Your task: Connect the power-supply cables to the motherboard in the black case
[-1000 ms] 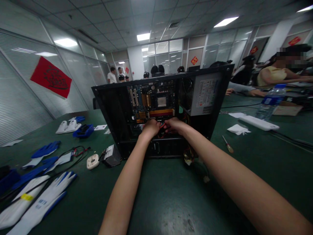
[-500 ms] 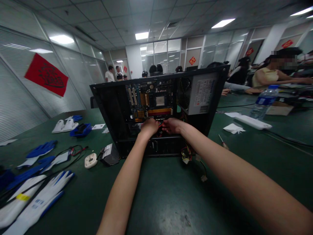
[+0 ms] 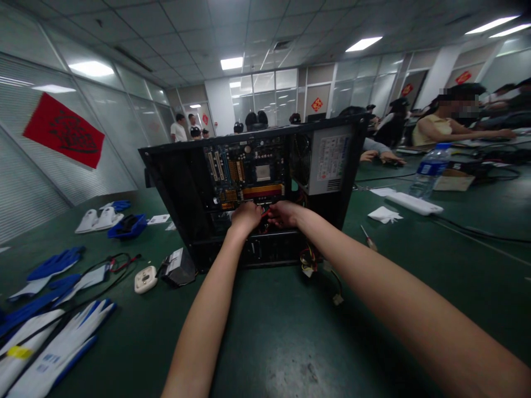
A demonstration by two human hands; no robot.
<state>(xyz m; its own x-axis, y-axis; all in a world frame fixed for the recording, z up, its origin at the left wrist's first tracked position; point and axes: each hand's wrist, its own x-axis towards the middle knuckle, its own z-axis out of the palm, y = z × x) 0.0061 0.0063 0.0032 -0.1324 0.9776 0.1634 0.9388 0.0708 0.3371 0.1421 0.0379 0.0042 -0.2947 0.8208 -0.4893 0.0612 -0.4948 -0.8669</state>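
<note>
An open black computer case (image 3: pixel 194 232) stands on the green table (image 3: pixel 265 331) with its inside facing me. Within it are the motherboard (image 3: pixel 232 166) and, at upper right, the power supply (image 3: pixel 329 163). My left hand (image 3: pixel 246 216) is in the lower middle of the case, fingers curled; what they grip is hidden behind the hand. Close beside it, my right hand (image 3: pixel 284 214) pinches a red cable (image 3: pixel 266 213) between thumb and fingers. Loose power connectors (image 3: pixel 307 265) hang out at the case's lower right.
Left of the case lie a small dark box (image 3: pixel 178 268), a white round-cornered object (image 3: pixel 145 280) and several work gloves (image 3: pixel 70 342). To the right are a screwdriver (image 3: pixel 368 239), a crumpled tissue (image 3: pixel 385 215), a white power strip (image 3: pixel 415 203) and a water bottle (image 3: pixel 431 171). Other people sit beyond.
The whole view has shifted, so the case and table things appear slightly farther left. Both hands stay together at the same spot inside the case.
</note>
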